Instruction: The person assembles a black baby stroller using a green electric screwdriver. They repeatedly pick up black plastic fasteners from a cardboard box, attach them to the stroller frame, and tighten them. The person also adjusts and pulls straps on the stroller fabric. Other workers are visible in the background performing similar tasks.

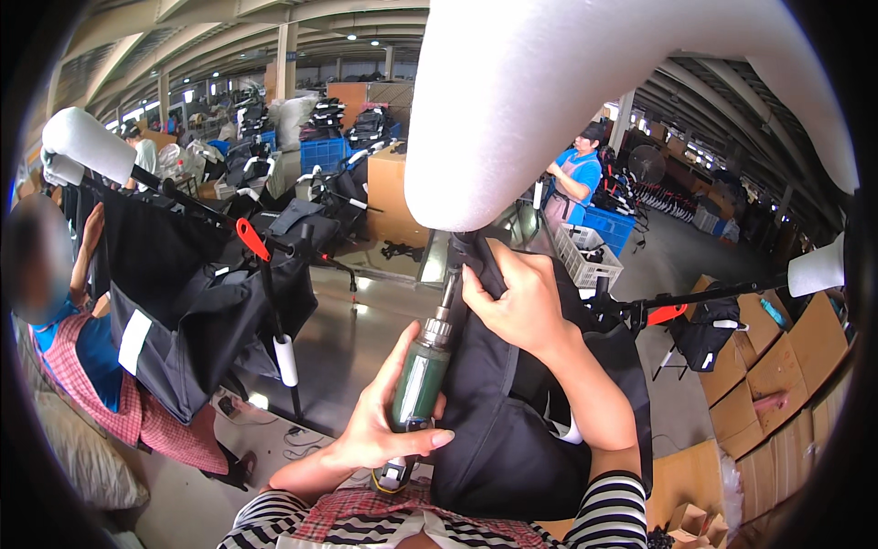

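Observation:
My left hand (373, 423) is wrapped round a green electric screwdriver (419, 382) with a silver collar. The driver's bit points up toward a black frame joint just below a thick white foam-wrapped tube (485, 119). My right hand (523, 297) is closed on the black fabric edge at that joint, its thumb and fingers pinching it. The black fabric (485, 430) hangs down in front of me from the frame. Whatever fastener sits at the bit's tip is too small to make out.
At the left, a co-worker in a checked apron (178, 439) stands by another black fabric frame with a red lever (251, 240). A second worker in blue (578, 174) stands beyond a white crate (585, 256). Cardboard boxes (777, 384) are at the right; blue bins (322, 156) stand farther back.

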Tool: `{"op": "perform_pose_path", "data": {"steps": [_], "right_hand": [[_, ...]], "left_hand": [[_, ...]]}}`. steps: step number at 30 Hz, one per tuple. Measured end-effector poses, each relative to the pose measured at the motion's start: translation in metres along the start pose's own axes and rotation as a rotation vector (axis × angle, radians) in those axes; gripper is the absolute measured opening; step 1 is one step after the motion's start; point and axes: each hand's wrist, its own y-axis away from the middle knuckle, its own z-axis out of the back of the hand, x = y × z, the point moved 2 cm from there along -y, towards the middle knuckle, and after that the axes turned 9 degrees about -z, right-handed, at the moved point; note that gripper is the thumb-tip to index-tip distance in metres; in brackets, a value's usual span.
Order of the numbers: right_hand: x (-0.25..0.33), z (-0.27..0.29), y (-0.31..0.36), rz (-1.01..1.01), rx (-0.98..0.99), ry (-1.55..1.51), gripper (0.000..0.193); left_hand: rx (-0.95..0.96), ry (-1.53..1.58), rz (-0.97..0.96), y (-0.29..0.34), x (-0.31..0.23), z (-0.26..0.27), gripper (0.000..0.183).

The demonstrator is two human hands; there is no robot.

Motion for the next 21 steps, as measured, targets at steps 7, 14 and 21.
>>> {"op": "perform_pose_path", "data": {"steps": [7,14,21], "right_hand": [[-0.002,-0.003,0.003,0.014,-0.031,0.008,0.025],[-0.006,-0.002,0.005,0.008,-0.044,0.008,0.027],[-0.004,-0.009,0.01,0.0,-0.089,-0.026,0.027]], "left_hand": [[0.004,0.294,-0.006,-0.002,0.004,-0.012,0.114],[0.092,0.389,-0.035,-0.01,0.014,-0.01,0.111],[0.097,0.62,-0.016,-0.006,0.022,-0.016,0.107]]}}
